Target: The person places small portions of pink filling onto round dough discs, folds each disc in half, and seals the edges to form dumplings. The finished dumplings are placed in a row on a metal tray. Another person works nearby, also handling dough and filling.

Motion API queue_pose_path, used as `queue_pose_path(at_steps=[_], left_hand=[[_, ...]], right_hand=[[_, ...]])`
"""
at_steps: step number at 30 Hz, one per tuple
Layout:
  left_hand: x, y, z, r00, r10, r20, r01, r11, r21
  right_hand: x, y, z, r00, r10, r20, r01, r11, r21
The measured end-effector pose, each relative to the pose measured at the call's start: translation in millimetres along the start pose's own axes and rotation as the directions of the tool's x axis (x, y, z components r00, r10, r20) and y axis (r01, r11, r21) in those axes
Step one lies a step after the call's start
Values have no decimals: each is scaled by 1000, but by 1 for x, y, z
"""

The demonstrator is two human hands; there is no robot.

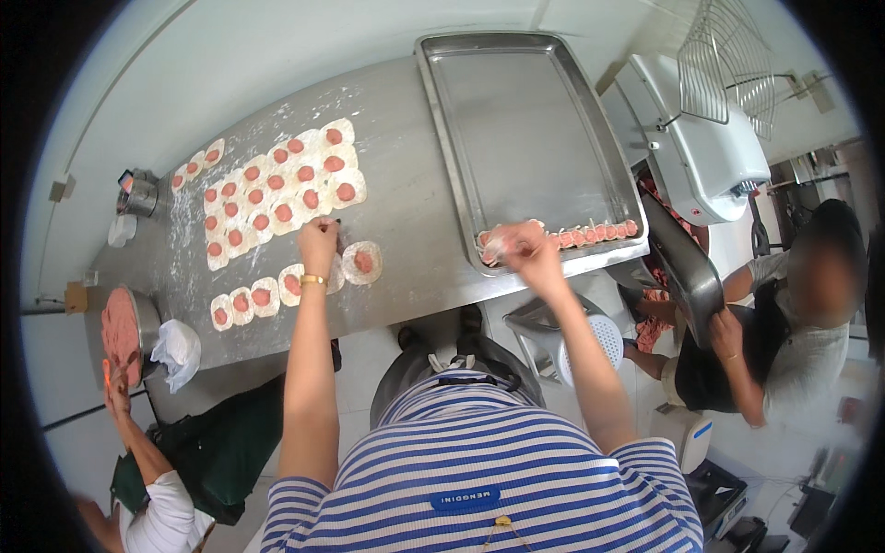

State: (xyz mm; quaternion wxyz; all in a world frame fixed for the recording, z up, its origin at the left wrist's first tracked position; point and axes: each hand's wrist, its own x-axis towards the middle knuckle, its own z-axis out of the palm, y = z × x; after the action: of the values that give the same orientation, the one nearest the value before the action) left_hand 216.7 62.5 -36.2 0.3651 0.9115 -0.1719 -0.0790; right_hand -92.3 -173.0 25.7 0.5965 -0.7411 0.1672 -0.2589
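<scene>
My left hand (320, 240) is over the metal table with its fingers pinched; a small dark bit shows by the fingertips, too small to name. Beside it lies a round dough wrapper (362, 263) topped with pink meat filling, at the end of a short row of filled wrappers (241, 303). Over the near left corner of a large metal tray (516, 115), my right hand (532, 255) is closed on a blurred dumpling (496, 247). A row of folded dumplings (595, 234) runs along the tray's near edge to the right.
Several rows of wrappers with filling (277, 182) cover the table's left half. At far left, a co-worker's hand (117, 392) holds an orange-handled tool at a bowl of pink filling (120, 323). Another person (784, 323) at right holds a dark pan (687, 267) near a white machine (696, 138).
</scene>
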Motion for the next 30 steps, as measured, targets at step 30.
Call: queue_pose_path(at_steps=[30], left_hand=[[29, 12, 54, 895, -442, -64, 296, 693, -657]], right_hand=[[58, 43, -114, 893, 196, 405, 57, 845, -533]])
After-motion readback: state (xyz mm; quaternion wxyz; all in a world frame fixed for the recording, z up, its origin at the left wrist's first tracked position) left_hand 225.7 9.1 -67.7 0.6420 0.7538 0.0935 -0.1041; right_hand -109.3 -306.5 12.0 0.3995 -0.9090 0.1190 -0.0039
